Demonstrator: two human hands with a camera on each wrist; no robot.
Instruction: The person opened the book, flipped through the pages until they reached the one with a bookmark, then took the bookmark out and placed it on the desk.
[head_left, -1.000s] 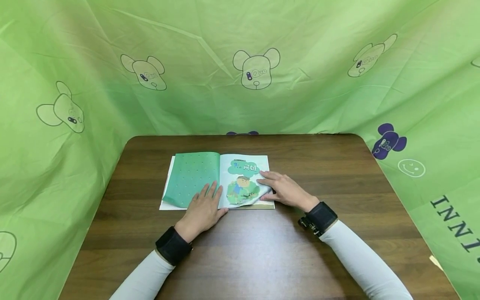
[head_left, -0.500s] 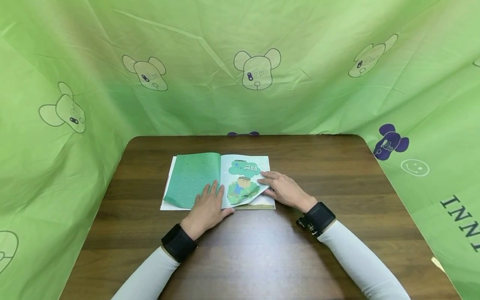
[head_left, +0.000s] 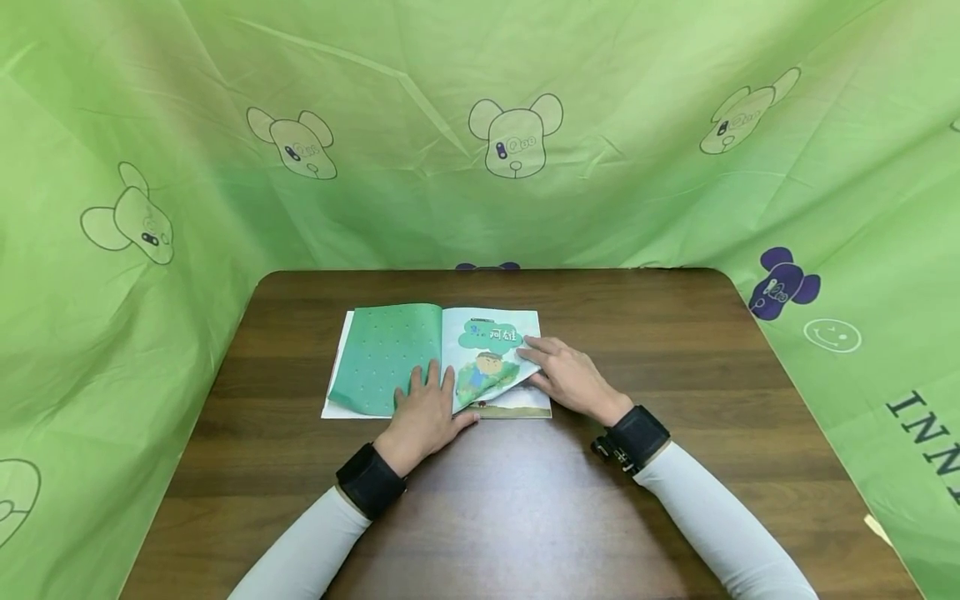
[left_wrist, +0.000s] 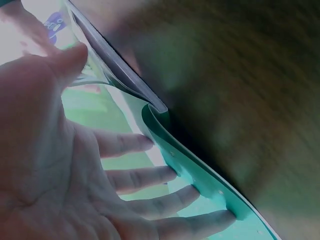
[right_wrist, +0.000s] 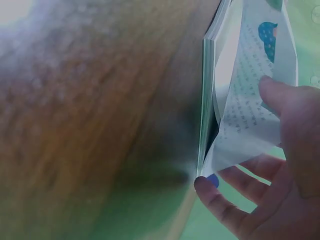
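A picture book (head_left: 390, 350) lies spread near the table's middle, its green dotted left page flat and a white title page (head_left: 453, 337) on the right. My left hand (head_left: 422, 417) rests on the green page beside the fold with straight fingers; its thumb lies at the book's lower edge. At the outer edge, my right hand (head_left: 573, 379) pinches the title page, thumb beneath and fingers on top. The page's lower corner is lifted, and part of an illustrated page (head_left: 525, 407) shows under it. In the right wrist view, printed text covers the lifted page's underside (right_wrist: 247, 110).
The brown wooden table (head_left: 637, 517) extends around the book on all sides. A green curtain (head_left: 405, 208) with bear-head drawings hangs behind and beside it. A small pale object (head_left: 876, 528) sits at the right table edge.
The title page's lower corner has risen and folded further back, exposing more of the page beneath. My left hand has slid slightly right, its thumb further along the lower edge.
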